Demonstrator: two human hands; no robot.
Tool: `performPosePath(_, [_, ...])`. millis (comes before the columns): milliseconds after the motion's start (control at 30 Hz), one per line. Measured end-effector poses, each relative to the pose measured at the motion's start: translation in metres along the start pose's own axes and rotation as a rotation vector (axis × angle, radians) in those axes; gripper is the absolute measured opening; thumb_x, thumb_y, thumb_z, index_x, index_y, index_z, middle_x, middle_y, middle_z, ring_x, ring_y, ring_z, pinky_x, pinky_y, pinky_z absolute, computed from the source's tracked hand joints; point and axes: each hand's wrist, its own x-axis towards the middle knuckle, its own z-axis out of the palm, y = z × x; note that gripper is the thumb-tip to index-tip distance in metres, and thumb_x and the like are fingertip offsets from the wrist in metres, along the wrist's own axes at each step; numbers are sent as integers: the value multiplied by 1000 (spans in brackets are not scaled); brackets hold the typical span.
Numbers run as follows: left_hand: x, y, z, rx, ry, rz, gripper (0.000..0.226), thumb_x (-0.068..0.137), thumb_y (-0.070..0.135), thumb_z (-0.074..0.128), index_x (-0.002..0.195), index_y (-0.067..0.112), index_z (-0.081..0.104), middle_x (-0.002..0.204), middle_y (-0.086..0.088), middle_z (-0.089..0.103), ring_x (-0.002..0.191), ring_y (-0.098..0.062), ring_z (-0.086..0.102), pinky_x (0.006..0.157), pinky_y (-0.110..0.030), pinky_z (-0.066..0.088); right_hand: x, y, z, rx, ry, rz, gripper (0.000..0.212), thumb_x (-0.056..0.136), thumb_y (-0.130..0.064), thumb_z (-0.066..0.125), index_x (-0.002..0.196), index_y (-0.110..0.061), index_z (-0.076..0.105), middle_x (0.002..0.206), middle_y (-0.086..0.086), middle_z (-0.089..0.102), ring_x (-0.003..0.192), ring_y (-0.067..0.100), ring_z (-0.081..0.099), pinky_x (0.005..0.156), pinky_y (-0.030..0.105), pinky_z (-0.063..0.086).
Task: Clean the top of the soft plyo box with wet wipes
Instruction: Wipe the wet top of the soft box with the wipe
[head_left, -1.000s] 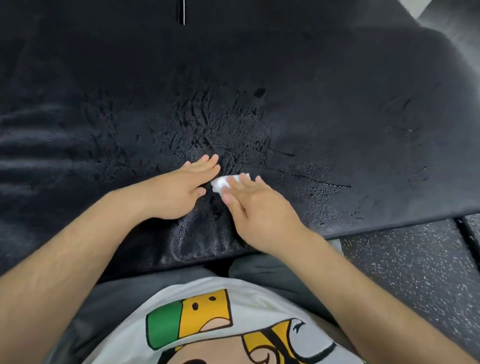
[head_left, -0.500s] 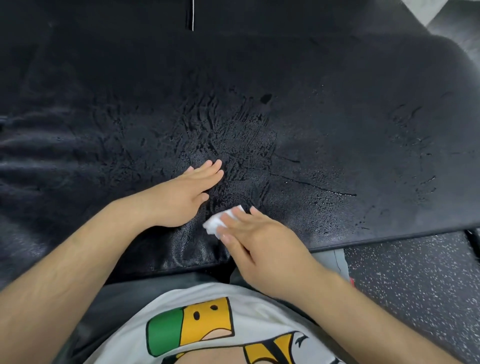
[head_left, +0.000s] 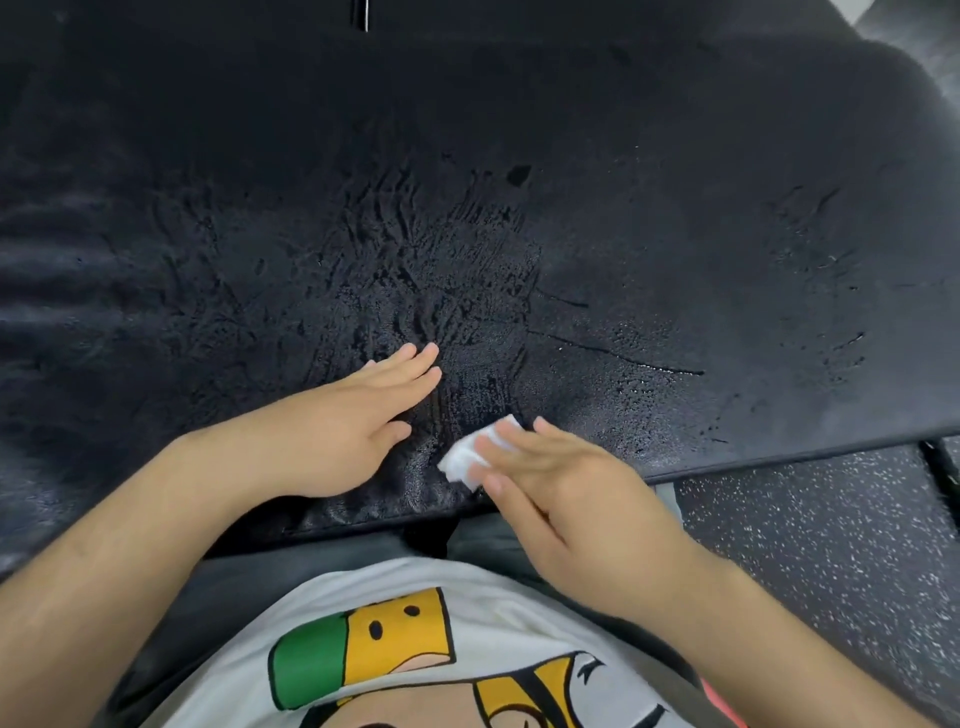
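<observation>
A black soft plyo box (head_left: 649, 208) fills most of the head view, seen from above by the person leaning over it. Its top is textured vinyl, creased in long folds at the far left. A broad patch at the middle glistens with wet streaks and small droplets, and thinner wet lines and specks lie to the right. The near edge of the box runs across the lower part of the view.

Right of the box, below its edge, is dark rubber gym floor (head_left: 831, 561) flecked with white. A small pale patch of the room (head_left: 883, 21) shows at the top right corner.

At the bottom are grey trousers (head_left: 291, 571) and a white T-shirt (head_left: 519, 623) with a green and yellow cartoon print.

The left hand (head_left: 343, 431) lies flat on the box top, fingers straight and together. The right hand (head_left: 571, 499) presses straight fingers on a small folded white wet wipe (head_left: 462, 460), which lies on the box top just inside its near edge, beside the left thumb.
</observation>
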Motion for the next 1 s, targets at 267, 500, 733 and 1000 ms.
performPosePath(267, [0, 2, -2, -6, -23, -11, 62, 107, 18, 34, 159, 25, 0, 159, 21, -21, 144, 6, -23, 105, -1, -17, 18, -10, 21, 26, 13, -156, 39, 107, -31, 36, 124, -19, 70, 140, -6, 61, 140, 14, 45, 122, 32, 27])
performPosePath(500, [-1, 3, 0, 7, -22, -10, 63, 107, 17, 35, 159, 25, -1, 160, 21, -22, 144, 7, -24, 107, -5, -18, -8, 5, 6, -27, 62, -151, 33, 106, -24, 42, 116, -17, 73, 130, -6, 67, 133, 14, 52, 120, 30, 31])
performPosePath(733, [-2, 5, -3, 18, -25, -11, 63, 107, 20, 35, 159, 27, 0, 158, 23, -22, 143, 8, -24, 106, -3, -17, -9, 6, 18, -17, 111, -122, 34, 106, -28, 43, 122, -21, 73, 138, -10, 62, 141, 8, 44, 120, 34, 31])
performPosePath(1000, [-1, 45, 2, 120, -65, 88, 93, 93, 62, 51, 156, 35, -12, 157, 19, -32, 141, 5, -32, 123, -28, -10, -36, 38, 18, 46, 320, -42, 34, 105, -24, 45, 122, -16, 74, 136, -7, 63, 141, 9, 45, 118, 42, 36])
